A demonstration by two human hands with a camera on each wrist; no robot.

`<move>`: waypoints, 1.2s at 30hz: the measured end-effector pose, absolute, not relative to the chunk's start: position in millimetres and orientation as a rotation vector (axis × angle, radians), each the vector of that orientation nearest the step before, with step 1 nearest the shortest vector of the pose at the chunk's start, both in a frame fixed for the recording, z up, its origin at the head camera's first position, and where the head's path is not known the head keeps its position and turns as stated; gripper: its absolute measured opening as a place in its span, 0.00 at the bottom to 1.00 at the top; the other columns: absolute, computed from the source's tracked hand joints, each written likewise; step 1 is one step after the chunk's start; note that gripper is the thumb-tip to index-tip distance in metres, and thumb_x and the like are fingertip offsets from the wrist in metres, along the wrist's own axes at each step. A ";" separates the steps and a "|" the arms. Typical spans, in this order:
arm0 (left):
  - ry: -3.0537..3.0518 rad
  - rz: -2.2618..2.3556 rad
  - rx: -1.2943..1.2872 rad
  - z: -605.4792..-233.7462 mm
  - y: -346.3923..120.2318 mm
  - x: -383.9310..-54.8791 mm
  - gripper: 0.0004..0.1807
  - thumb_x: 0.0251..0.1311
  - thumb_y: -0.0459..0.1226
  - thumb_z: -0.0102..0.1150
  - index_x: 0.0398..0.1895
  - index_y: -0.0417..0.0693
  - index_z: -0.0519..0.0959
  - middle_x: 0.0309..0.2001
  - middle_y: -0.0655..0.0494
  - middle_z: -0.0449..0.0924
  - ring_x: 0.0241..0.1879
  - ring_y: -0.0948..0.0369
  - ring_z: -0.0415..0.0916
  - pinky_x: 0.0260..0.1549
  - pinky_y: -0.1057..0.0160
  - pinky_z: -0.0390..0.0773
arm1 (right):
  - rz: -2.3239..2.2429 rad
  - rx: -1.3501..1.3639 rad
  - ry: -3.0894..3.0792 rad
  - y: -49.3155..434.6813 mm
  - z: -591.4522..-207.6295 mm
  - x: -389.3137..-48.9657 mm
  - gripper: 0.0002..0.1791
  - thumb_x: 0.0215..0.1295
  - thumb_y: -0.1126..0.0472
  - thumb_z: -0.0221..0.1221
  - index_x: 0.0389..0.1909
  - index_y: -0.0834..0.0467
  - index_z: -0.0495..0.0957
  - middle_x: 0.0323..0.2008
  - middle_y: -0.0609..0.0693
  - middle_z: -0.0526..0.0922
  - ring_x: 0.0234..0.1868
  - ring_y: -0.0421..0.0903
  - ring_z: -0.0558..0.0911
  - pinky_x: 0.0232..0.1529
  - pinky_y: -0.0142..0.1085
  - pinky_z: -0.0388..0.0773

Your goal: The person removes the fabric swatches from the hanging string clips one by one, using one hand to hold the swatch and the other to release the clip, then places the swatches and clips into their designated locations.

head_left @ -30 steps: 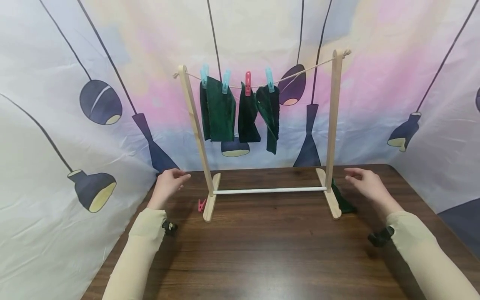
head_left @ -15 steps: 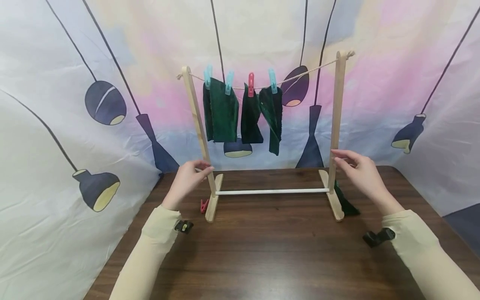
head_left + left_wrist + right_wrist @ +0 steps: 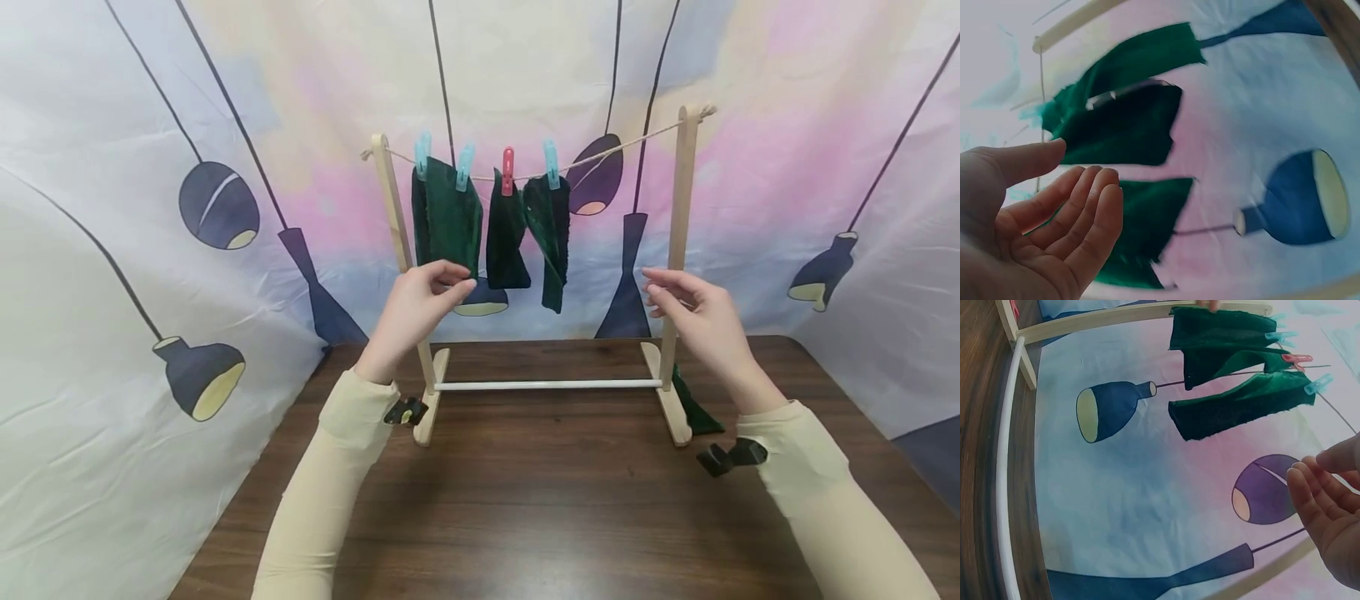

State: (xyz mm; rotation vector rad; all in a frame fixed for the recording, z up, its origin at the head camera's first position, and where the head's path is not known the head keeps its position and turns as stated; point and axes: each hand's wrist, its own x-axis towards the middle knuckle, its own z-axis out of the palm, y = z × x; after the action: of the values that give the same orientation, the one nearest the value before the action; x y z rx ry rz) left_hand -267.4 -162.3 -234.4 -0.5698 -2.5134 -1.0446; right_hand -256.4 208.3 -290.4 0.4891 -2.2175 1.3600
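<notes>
My left hand [image 3: 423,308] is raised before the rack's left post, fingers loosely curved and holding nothing. Its fingertips overlap the lower edge of the left green cloth [image 3: 452,217] in the head view. Level with it, my right hand [image 3: 697,321] hovers by the right post [image 3: 681,192], also holding nothing. Two blue clothespins [image 3: 465,167] pin the left cloth to the string [image 3: 652,136]. A red clothespin [image 3: 508,171] holds the middle green cloth [image 3: 507,242], and another blue clothespin [image 3: 552,165] the twisted right cloth [image 3: 555,242]. Curved fingers [image 3: 1094,219] show in the left wrist view.
A white crossbar [image 3: 547,385] joins the wooden feet of the rack on the brown table [image 3: 540,500]. Another dark green cloth [image 3: 699,412] lies behind the right foot. Something small and red [image 3: 1014,307] shows beyond the left foot. A lamp-printed sheet [image 3: 315,200] hangs behind.
Both hands have risen from low beside the rack and moved inward; the left has travelled further. The left arm now covers the red clothespin on the table. The hanging cloths stay pinned.
</notes>
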 end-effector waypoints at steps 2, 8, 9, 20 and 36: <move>-2.483 -1.045 -0.590 -226.6 -153.1 -269.5 0.20 0.69 0.49 0.61 0.55 0.48 0.82 0.47 0.54 0.85 0.40 0.59 0.82 0.38 0.56 0.80 | 1.376 0.498 -2.210 204.0 -288.1 -260.0 0.20 0.75 0.56 0.58 0.63 0.56 0.79 0.51 0.56 0.86 0.40 0.32 0.83 0.41 0.24 0.78; -2.365 -1.072 -0.644 -196.2 -125.3 -272.3 0.20 0.69 0.46 0.62 0.58 0.47 0.82 0.51 0.54 0.85 0.46 0.59 0.84 0.42 0.57 0.81 | 1.446 0.525 -2.167 188.3 -273.1 -272.1 0.20 0.75 0.55 0.58 0.63 0.58 0.78 0.49 0.54 0.87 0.42 0.39 0.85 0.44 0.27 0.80; -2.345 -1.069 -0.653 -190.9 -121.2 -272.7 0.19 0.69 0.45 0.63 0.58 0.46 0.82 0.52 0.53 0.85 0.47 0.59 0.84 0.44 0.58 0.81 | 1.460 0.532 -2.152 185.5 -270.0 -274.4 0.20 0.75 0.55 0.57 0.63 0.59 0.79 0.49 0.55 0.87 0.42 0.39 0.85 0.45 0.28 0.80; -2.264 -1.014 -0.704 -143.0 -89.1 -274.5 0.19 0.69 0.43 0.63 0.60 0.48 0.80 0.53 0.55 0.84 0.50 0.62 0.83 0.47 0.66 0.80 | 1.509 0.559 -2.089 158.9 -235.9 -287.1 0.20 0.74 0.55 0.59 0.62 0.57 0.79 0.54 0.57 0.84 0.46 0.39 0.86 0.52 0.31 0.79; -2.401 -1.022 -0.696 -117.0 -66.2 -295.6 0.24 0.70 0.42 0.62 0.66 0.46 0.75 0.64 0.54 0.77 0.58 0.62 0.79 0.55 0.66 0.77 | 1.511 0.533 -2.189 148.2 -210.1 -311.9 0.20 0.75 0.56 0.57 0.65 0.56 0.77 0.57 0.54 0.83 0.57 0.46 0.82 0.56 0.37 0.79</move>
State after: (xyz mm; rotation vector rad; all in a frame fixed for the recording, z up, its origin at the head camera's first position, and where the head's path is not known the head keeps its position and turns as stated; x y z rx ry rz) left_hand -295.6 -66.2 -117.0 -0.6963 -2.4007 -1.0225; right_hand -311.9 148.2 -210.1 0.5330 -2.1894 1.5111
